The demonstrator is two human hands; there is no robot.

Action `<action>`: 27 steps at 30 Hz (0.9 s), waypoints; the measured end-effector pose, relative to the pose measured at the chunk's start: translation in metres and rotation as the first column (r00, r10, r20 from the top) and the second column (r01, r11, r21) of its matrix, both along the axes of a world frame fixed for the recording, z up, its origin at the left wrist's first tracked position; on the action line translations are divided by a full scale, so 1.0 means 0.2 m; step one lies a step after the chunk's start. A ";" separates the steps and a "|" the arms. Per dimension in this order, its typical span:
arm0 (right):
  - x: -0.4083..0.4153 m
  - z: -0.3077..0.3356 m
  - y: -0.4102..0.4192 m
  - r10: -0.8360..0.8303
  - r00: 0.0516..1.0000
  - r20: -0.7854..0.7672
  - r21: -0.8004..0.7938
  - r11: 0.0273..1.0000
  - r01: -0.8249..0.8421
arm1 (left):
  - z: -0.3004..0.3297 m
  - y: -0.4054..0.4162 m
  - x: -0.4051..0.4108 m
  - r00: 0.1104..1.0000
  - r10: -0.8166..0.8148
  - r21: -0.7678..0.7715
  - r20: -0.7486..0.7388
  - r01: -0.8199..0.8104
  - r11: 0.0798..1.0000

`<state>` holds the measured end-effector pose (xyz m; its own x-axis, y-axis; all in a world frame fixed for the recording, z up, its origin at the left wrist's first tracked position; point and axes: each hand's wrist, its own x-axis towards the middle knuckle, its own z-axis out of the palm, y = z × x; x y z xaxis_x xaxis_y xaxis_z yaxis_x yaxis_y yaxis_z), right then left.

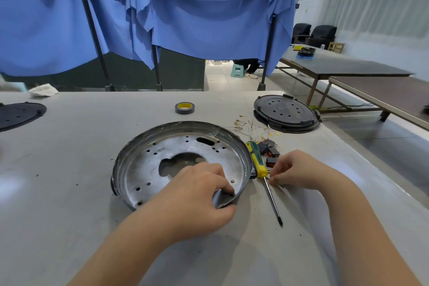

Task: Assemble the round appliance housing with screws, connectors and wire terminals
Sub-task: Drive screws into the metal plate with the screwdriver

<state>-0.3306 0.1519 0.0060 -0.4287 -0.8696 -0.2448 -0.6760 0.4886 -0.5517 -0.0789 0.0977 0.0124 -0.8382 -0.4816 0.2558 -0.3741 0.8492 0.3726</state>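
Your left hand (204, 189) pinches the near rim of the metal housing (181, 162), flat on the bench (69, 169); stiff, thin, likely sharp-edged. Your right hand (294, 168) pinches small screws beside the screwdriver (261, 169).

On the desk (69, 169): one round metal housing (181, 162), one screwdriver (263, 176), one roll of tape (184, 108). Two black round covers, one at right (286, 112), one at the left edge (19, 115). One white cloth (44, 89). Black connectors (269, 150) and wire terminals (250, 126) lie heaped; number cannot be told. Two hands, left (202, 195) and right (299, 169).
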 end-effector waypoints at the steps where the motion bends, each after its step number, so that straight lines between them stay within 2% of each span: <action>1: 0.01 0.00 0.00 0.000 1.000 -0.015 0.018 1.000 0.001 | 0.00 0.00 0.00 1.000 0.000 0.007 -0.003 0.000 1.000; 8: 0.05 0.00 -0.01 0.003 0.993 -0.114 0.072 0.997 0.005 | 0.01 0.00 0.00 1.000 0.006 0.023 -0.003 -0.005 1.000; 13: 0.03 0.01 0.00 0.027 0.994 -0.104 0.095 0.995 -0.017 | 0.01 0.01 0.00 1.000 0.019 0.036 0.009 -0.019 0.999; 18: 0.01 0.02 0.01 0.011 0.998 -0.060 0.029 1.000 -0.009 | 0.01 0.01 0.01 1.000 0.017 0.050 0.023 -0.018 0.999; 21: 0.00 0.02 0.00 -0.016 0.999 -0.030 -0.066 0.998 0.014 | 0.01 0.01 0.01 0.999 0.018 0.052 0.028 -0.019 0.998; 24: 0.00 0.04 0.00 -0.078 0.996 -0.031 -0.277 0.959 0.067 | 0.01 0.01 0.01 0.999 0.028 0.033 0.022 -0.029 0.999; 27: 0.04 0.08 0.00 -0.034 0.990 0.135 -0.470 0.878 0.094 | 0.02 0.01 0.02 1.000 0.025 -0.017 0.005 -0.025 1.000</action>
